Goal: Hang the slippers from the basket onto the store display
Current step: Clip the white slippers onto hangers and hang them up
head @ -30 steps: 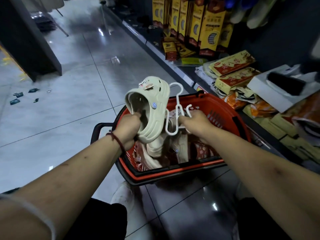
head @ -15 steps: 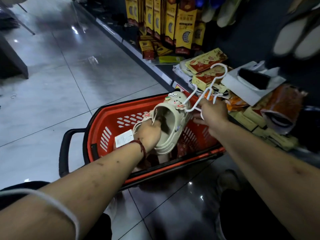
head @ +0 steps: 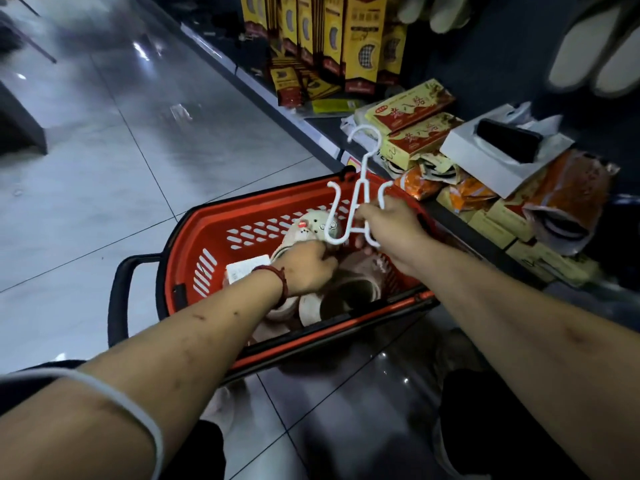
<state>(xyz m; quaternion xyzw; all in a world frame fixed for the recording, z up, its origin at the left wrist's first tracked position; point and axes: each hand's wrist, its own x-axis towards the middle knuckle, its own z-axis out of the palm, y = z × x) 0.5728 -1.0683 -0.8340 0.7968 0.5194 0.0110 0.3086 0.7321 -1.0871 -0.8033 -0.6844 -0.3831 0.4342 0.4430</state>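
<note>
Right hand (head: 391, 230) pinches the hanger (head: 360, 183) upright; left hand (head: 308, 270) grips a slipper (head: 313, 228) just below it, in the basket (head: 183, 251). Raise the slipper onto the near prong — hold the hanger steady.

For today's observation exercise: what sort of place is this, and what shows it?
Probably a shop aisle: a red plastic shopping basket on grey floor tiles, tall yellow packaged boxes on a low shelf, pale slippers hanging on display.
</note>
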